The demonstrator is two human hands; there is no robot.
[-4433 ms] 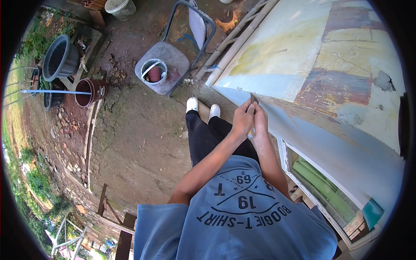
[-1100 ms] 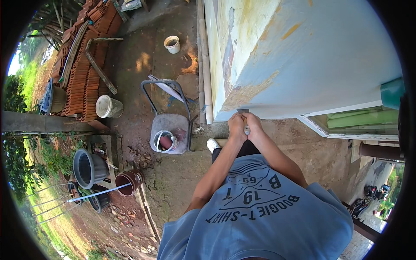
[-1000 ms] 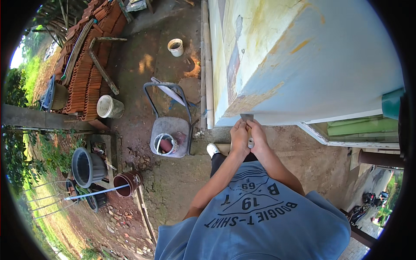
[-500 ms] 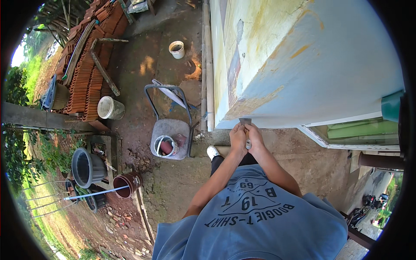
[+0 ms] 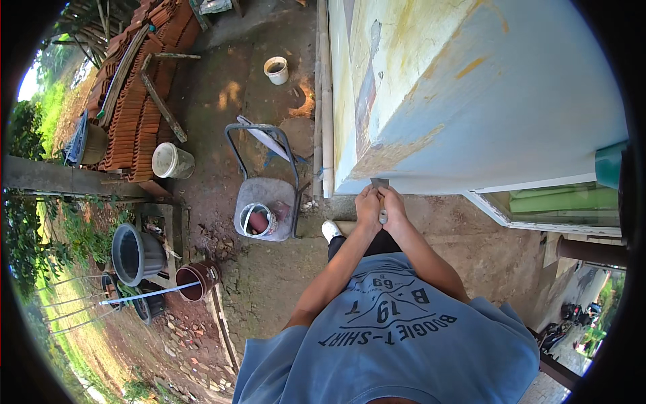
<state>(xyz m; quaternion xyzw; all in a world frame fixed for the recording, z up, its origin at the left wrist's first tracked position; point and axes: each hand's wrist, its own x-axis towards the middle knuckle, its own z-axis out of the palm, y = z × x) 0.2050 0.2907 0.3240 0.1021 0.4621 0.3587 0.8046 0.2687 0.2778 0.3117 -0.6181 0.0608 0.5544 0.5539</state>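
Both my hands are closed together around a scraper (image 5: 380,182) with a flat metal blade. My right hand (image 5: 394,204) wraps its handle, whose rounded end shows between my wrists. Pressed in from the other side, my left hand (image 5: 367,205) grips close to the blade. The blade points away from me and lies at the lower edge of the pale blue wall (image 5: 498,128); whether it touches the wall I cannot tell. Near the blade, the wall's corner has a rough, yellowish-brown scraped patch (image 5: 397,153).
A chair (image 5: 266,195) with a worn seat stands left of me, holding a paint-smeared bucket (image 5: 258,221). Further left are a white bucket (image 5: 173,161), stacked roof tiles (image 5: 138,114), a grey tub (image 5: 136,254) and a brown pot (image 5: 198,281). A window frame (image 5: 491,207) is at the right.
The whole view has shifted very slightly. My hands and the scraper appear a little higher in the picture, still together at the wall's lower edge with the same grip.
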